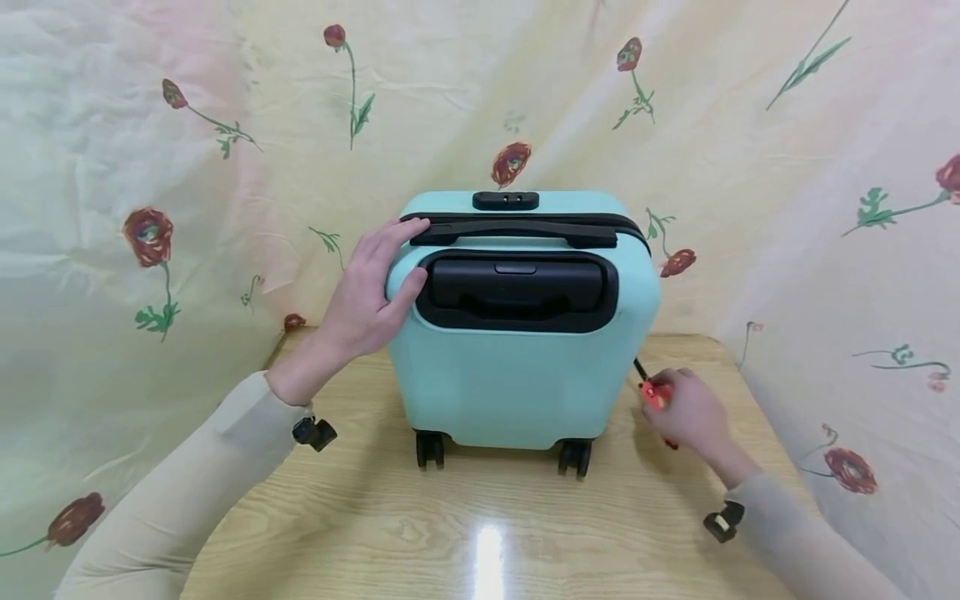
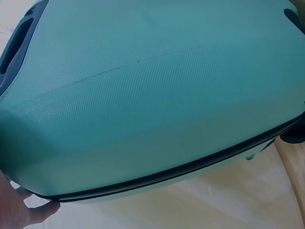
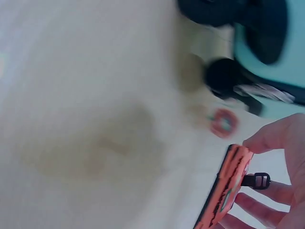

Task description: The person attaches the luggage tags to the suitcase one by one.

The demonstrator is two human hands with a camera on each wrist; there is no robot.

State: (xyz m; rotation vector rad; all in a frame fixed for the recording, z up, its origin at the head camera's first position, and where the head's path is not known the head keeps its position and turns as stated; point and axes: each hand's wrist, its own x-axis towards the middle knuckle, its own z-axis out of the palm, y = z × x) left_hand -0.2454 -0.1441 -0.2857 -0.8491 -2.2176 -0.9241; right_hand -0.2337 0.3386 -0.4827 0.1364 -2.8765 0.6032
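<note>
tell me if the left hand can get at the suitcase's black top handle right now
Probably yes: the left hand rests on the suitcase with its fingertips at the near end of the black top handle, and nothing visible blocks the way.

head view from above, forward and down; wrist views close, the suitcase (image 1: 510,383) common to both
</note>
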